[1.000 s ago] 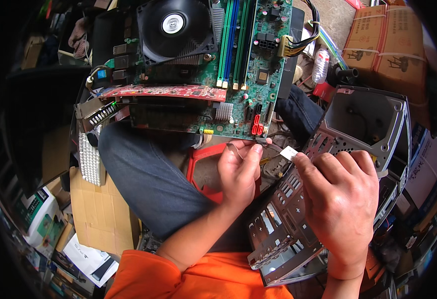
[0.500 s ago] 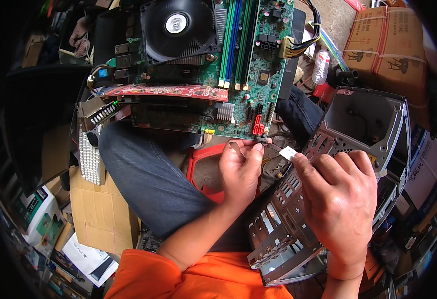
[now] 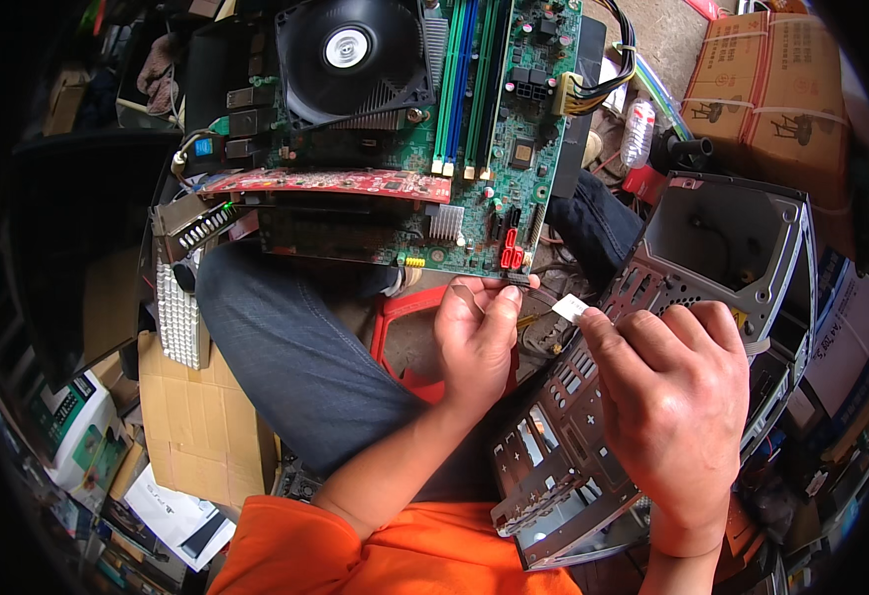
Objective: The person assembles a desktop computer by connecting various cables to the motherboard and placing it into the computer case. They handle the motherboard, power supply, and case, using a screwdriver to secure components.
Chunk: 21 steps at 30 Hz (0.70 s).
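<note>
Right hand [image 3: 667,397], knuckles up at centre right, pinches a white tag [image 3: 568,307]; left hand [image 3: 479,337] curls mid-frame, its hold too hidden to tell.

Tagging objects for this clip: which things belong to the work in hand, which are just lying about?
Work in hand:
green circuit board
small black piece, pinched by left hand at the board's edge
white tag, held by right hand

Apparently lying about:
white keyboard
strapped carton
plastic bottle

Metal case: cannot tell.
</note>
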Each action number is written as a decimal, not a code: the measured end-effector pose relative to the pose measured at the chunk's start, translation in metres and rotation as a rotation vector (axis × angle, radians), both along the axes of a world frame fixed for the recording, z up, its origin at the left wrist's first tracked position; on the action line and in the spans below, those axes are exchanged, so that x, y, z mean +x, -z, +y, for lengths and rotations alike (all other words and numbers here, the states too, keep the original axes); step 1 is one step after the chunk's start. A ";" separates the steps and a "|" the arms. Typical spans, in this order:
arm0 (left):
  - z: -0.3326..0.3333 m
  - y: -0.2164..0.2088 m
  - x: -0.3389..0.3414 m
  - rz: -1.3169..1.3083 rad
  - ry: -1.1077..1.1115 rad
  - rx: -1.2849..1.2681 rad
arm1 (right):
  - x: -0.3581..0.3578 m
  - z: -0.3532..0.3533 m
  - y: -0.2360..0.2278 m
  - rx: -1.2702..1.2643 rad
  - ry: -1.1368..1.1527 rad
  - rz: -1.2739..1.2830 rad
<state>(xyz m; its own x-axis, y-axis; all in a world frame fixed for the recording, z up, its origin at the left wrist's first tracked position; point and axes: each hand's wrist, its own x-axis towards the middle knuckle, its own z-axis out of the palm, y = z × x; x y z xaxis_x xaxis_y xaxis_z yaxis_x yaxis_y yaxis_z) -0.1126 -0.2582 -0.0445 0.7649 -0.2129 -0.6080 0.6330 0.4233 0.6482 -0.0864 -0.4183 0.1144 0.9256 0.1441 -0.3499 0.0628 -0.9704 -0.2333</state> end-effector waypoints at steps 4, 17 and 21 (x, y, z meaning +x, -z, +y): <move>0.001 0.002 -0.001 0.006 0.010 0.001 | 0.000 0.000 0.000 -0.006 -0.004 0.009; -0.006 -0.001 0.003 -0.005 -0.017 0.054 | 0.000 0.000 0.001 0.004 -0.001 -0.007; 0.000 0.002 0.003 0.018 -0.005 -0.024 | 0.000 0.001 0.000 0.006 0.003 -0.004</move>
